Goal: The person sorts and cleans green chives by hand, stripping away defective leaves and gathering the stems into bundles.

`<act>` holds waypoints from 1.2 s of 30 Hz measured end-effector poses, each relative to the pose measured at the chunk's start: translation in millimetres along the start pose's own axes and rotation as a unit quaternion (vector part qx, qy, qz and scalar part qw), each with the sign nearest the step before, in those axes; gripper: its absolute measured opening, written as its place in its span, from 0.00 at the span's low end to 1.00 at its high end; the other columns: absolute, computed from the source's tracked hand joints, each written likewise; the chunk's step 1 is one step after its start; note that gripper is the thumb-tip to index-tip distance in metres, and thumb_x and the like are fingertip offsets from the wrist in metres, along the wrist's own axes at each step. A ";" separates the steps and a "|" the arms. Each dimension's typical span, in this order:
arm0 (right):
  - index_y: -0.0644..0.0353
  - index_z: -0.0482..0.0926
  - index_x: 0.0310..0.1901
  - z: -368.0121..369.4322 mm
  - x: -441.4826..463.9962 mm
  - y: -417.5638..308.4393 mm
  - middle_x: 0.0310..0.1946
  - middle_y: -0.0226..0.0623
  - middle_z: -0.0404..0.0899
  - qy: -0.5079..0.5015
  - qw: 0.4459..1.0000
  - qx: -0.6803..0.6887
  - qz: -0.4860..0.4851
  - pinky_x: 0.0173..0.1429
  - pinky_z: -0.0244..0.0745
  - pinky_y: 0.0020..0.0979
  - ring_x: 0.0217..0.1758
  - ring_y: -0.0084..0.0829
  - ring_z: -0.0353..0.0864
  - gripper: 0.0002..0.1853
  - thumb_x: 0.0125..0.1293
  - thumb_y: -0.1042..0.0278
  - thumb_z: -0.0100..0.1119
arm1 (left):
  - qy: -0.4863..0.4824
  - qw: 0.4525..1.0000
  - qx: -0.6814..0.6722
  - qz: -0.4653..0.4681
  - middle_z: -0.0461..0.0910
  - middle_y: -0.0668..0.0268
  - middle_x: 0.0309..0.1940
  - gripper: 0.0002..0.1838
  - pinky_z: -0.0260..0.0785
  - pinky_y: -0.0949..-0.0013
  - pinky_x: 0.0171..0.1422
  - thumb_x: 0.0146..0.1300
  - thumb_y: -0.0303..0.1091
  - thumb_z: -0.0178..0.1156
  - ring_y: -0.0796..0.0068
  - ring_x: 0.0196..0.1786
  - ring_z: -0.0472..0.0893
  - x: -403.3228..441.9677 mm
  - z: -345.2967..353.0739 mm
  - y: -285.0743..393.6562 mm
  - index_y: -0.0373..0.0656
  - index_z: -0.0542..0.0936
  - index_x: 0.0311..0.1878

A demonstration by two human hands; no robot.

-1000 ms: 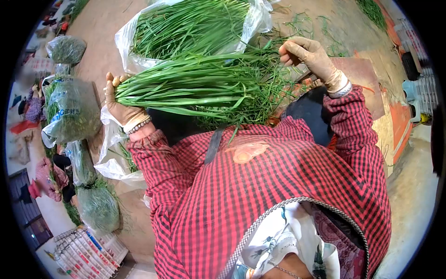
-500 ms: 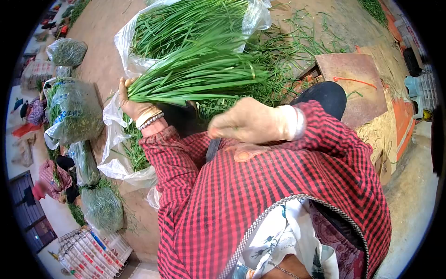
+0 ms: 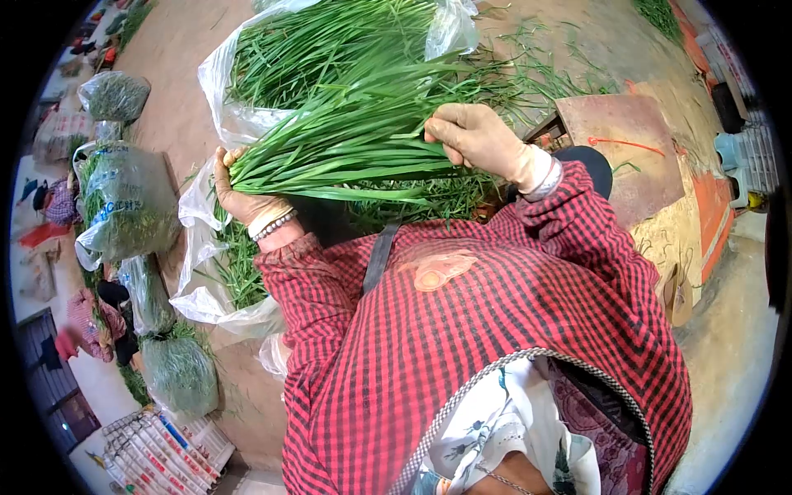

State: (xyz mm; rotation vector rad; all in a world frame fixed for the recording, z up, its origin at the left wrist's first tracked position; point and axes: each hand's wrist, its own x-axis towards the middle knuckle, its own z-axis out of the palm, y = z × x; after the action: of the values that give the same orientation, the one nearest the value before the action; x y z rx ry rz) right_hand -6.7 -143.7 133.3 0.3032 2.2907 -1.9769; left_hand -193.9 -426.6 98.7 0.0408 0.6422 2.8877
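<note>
One brown floor (image 3: 177, 62): strewn with green scraps (image 3: 569, 70)
Open translucent plastic bag (image 3: 216, 92): heaped green stalks (image 3: 330, 49)
Left hand (image 3: 237, 196): gripping long green leafy bunch (image 3: 338, 144) by one end
Right hand (image 3: 485, 144): pinched over bunch, catch unclear

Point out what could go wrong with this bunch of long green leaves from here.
The left hand grips the bunch at one end only, so leaves might slip out if that hold loosens.

The right hand has its fingers curled close by the leaves; a hard tug there could tear good ones.

Loose green scraps lie around the free ends, so some might get caught up in the bunch.
</note>
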 end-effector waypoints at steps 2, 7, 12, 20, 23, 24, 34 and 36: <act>0.61 0.79 0.35 3.7 -13.5 -6.1 0.16 0.23 0.71 -0.076 0.997 0.029 0.007 0.25 0.65 0.20 0.18 0.12 0.69 0.13 0.71 0.60 0.53 | -0.006 1.000 0.013 0.015 0.76 0.66 0.28 0.07 0.71 0.66 0.45 0.67 0.32 0.54 0.73 0.34 0.76 -0.3 -8.2 4.2 0.41 0.76 0.33; 0.61 0.80 0.34 -12.4 -54.7 7.0 0.18 0.24 0.74 -0.204 0.978 -0.041 0.024 0.27 0.68 0.21 0.19 0.15 0.70 0.12 0.70 0.62 0.54 | 0.000 0.999 -0.034 0.022 0.76 0.67 0.28 0.06 0.71 0.65 0.47 0.65 0.31 0.55 0.72 0.34 0.76 0.8 -15.7 15.4 0.40 0.77 0.34; 0.62 0.83 0.42 -32.2 -70.1 19.4 0.31 0.35 0.82 -0.075 0.970 -0.229 -0.008 0.43 0.74 0.24 0.36 0.24 0.81 0.13 0.64 0.60 0.61 | -0.023 0.999 -0.029 0.022 0.78 0.66 0.30 0.06 0.72 0.65 0.48 0.64 0.30 0.56 0.71 0.36 0.77 0.7 -17.5 14.3 0.39 0.79 0.37; 0.62 0.81 0.46 -1.7 -21.9 -4.1 0.33 0.34 0.83 0.079 0.984 -0.157 -0.035 0.40 0.73 0.25 0.35 0.23 0.79 0.18 0.64 0.54 0.62 | -0.029 0.998 -0.054 0.024 0.78 0.69 0.29 0.07 0.70 0.62 0.50 0.65 0.32 0.56 0.73 0.37 0.76 -7.8 -0.2 3.4 0.41 0.80 0.41; 0.52 0.80 0.51 12.9 -16.8 3.8 0.36 0.36 0.84 0.008 0.987 -0.157 -0.028 0.44 0.76 0.32 0.38 0.34 0.83 0.17 0.64 0.54 0.61 | -0.158 0.983 -0.087 0.018 0.76 0.73 0.28 0.09 0.65 0.64 0.52 0.64 0.32 0.55 0.76 0.37 0.74 -12.9 10.1 6.9 0.43 0.79 0.45; 0.49 0.81 0.50 20.2 -16.2 20.9 0.37 0.35 0.85 -0.048 0.979 -0.187 -0.065 0.46 0.76 0.34 0.39 0.36 0.83 0.17 0.64 0.53 0.60 | -0.194 0.975 -0.111 0.002 0.75 0.74 0.27 0.09 0.64 0.65 0.53 0.64 0.31 0.54 0.77 0.36 0.73 -17.4 18.4 7.0 0.43 0.79 0.46; 0.58 0.80 0.48 -78.6 -28.0 108.2 0.33 0.41 0.83 0.041 0.887 -0.459 0.033 0.38 0.77 0.34 0.33 0.34 0.83 0.13 0.66 0.61 0.56 | -0.304 0.948 -0.086 0.026 0.72 0.76 0.26 0.12 0.61 0.71 0.51 0.63 0.31 0.56 0.80 0.34 0.71 -21.1 24.1 25.9 0.45 0.77 0.50; 0.57 0.81 0.49 -86.1 -32.2 58.7 0.33 0.36 0.83 0.125 0.949 -0.244 0.153 0.43 0.76 0.30 0.37 0.28 0.82 0.14 0.67 0.63 0.53 | -0.347 0.931 -0.112 0.006 0.72 0.76 0.28 0.13 0.62 0.64 0.56 0.67 0.32 0.52 0.79 0.36 0.70 -18.8 21.8 27.8 0.46 0.77 0.53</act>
State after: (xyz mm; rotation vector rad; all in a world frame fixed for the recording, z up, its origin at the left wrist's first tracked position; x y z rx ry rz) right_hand 42.0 -53.4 96.2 0.8342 2.5867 -1.2352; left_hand -178.7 -445.7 130.5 0.9767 0.1726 2.6501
